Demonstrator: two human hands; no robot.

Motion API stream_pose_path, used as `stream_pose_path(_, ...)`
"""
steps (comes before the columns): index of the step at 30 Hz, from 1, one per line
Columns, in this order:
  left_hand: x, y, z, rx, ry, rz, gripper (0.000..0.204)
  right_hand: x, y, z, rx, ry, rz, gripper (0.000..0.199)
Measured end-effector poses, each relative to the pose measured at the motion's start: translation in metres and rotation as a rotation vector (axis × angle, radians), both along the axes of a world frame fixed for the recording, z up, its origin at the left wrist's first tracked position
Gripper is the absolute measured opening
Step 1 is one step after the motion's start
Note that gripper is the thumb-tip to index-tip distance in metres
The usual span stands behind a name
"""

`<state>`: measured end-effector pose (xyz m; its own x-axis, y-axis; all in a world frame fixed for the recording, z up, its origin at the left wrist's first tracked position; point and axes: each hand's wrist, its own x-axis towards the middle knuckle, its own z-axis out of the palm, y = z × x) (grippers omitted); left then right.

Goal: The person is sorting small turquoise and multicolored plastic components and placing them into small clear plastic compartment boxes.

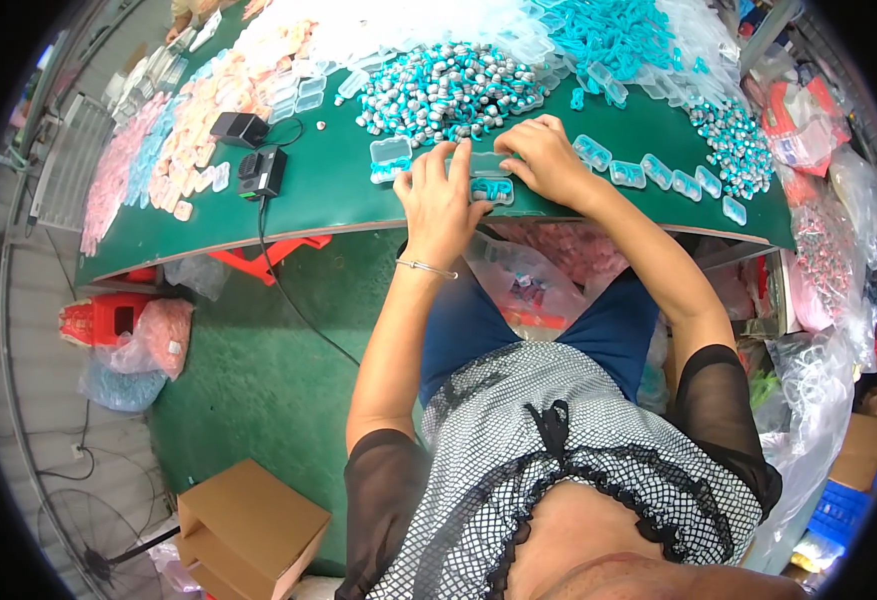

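An open clear plastic case [491,190] with small teal pieces in it lies near the table's front edge, its lid [488,165] folded back. My left hand [438,195] grips the case from the left, thumb at the near corner and fingers up by the lid. On the right, the curled fingers of my right hand [548,160] close on the lid's edge. Left of my left hand sits another open case [390,158] with teal pieces. Just beyond my hands rises a heap of small teal and grey earplug-like pieces [448,90].
Filled cases [628,173] lie in a row to the right. Two black box-shaped devices [260,172] with a cable stand left. Piles of teal parts [618,40], peach cases [193,145] and clear cases cover the back. A cardboard box [248,525] is on the floor.
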<state>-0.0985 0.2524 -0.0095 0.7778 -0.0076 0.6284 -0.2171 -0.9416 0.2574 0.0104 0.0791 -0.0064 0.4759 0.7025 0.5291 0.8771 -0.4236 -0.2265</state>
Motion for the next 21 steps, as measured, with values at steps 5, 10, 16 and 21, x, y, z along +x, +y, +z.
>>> stream_pose_path(5,0.003,0.008,-0.009,0.086,0.055,-0.144,0.034,-0.022,-0.011,-0.001,0.051,0.015,0.202,0.029)
stream_pose_path(10,0.008,-0.001,-0.009,0.101,-0.008,-0.186,0.019,-0.02,-0.018,-0.019,0.134,0.027,0.154,0.028)
stream_pose_path(16,0.014,-0.008,-0.02,0.012,-0.022,-0.273,0.018,-0.023,-0.031,-0.02,0.153,0.089,0.133,0.022)
stream_pose_path(21,0.009,-0.016,-0.015,-0.013,-0.069,-0.303,0.018,-0.025,-0.039,-0.011,0.134,0.109,0.098,0.023)
